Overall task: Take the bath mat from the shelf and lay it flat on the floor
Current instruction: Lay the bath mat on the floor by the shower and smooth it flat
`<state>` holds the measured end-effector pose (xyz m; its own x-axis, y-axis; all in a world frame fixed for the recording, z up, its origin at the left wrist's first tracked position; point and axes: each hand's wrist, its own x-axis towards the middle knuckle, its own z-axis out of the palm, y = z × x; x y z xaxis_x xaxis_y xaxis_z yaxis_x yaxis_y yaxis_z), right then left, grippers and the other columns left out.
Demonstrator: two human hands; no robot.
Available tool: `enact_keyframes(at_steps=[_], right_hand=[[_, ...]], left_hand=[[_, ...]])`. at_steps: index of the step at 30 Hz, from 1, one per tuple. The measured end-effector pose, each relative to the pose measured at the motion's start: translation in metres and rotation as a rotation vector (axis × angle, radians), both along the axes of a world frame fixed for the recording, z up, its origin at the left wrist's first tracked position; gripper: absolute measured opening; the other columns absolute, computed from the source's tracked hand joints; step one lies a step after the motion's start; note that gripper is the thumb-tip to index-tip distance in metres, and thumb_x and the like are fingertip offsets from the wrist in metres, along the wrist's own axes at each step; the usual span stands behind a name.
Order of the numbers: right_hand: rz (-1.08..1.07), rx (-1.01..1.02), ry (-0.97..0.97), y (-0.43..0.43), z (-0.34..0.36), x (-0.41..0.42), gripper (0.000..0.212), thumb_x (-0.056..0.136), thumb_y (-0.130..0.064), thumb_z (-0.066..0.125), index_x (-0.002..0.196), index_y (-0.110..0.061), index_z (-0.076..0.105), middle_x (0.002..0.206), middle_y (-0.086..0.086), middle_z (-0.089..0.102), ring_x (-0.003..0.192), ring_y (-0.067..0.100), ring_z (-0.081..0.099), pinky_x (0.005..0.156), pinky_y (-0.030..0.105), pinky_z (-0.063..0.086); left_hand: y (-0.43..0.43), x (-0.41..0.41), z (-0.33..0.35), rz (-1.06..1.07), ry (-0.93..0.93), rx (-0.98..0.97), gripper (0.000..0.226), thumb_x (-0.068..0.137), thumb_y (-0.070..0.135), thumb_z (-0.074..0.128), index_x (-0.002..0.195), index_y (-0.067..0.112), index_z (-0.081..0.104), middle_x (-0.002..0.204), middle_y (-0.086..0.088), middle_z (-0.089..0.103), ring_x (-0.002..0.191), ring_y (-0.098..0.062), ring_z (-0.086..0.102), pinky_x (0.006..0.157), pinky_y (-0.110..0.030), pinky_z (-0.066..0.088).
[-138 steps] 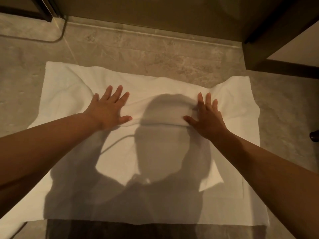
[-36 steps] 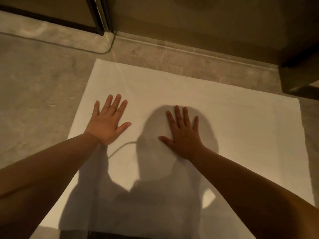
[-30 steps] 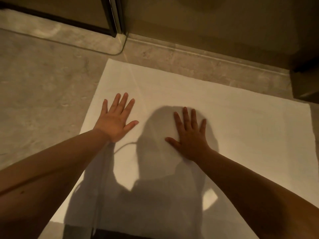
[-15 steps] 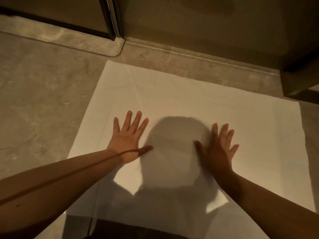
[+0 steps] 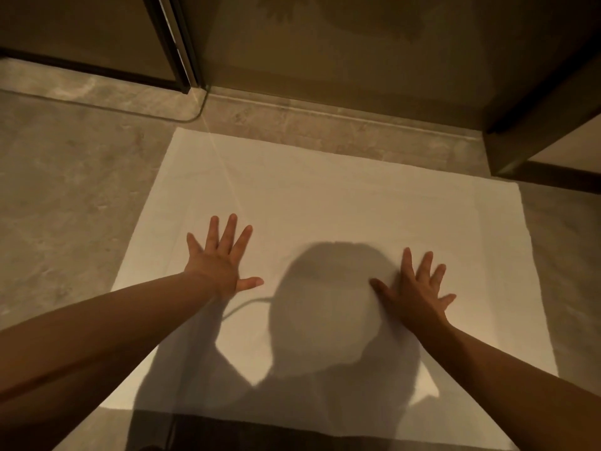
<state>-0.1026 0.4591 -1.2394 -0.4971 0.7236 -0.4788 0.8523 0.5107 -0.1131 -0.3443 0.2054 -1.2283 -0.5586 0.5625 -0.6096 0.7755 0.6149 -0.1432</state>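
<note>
So the left hand [image 5: 217,262] has slid out toward the mat's left edge, and the right hand [image 5: 415,289] has moved out rightward too, fingers spread flat, gripping nothing. The bath mat [image 5: 325,203] now lies smooth on the floor [image 5: 65,206] by the far wall, wrinkles gone, so basically done I'd say.

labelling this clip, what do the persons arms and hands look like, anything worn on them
Both forearms are bare: no sleeves show up to the frame edge. The left hand and right hand carry no gloves, and no rings, watch or bracelet can be made out. The light is dim and warm, so fine marks would not show.
</note>
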Motion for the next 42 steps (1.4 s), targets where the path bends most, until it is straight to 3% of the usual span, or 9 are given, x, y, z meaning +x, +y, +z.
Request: enact_keyframes(at_steps=[42], right_hand=[[0.037, -0.019, -0.006, 0.010, 0.003, 0.000, 0.098, 0.073, -0.082, 0.035, 0.145, -0.035, -0.012, 0.156, 0.006, -0.020, 0.141, 0.035, -0.019, 0.105, 0.071, 0.006]], left_hand=[[0.006, -0.004, 0.002, -0.027, 0.033, -0.016, 0.096, 0.073, 0.082, 0.006, 0.130, 0.020, -0.041, 0.138, -0.011, -0.045, 0.136, -0.038, -0.027, 0.107, -0.063, 0.013]])
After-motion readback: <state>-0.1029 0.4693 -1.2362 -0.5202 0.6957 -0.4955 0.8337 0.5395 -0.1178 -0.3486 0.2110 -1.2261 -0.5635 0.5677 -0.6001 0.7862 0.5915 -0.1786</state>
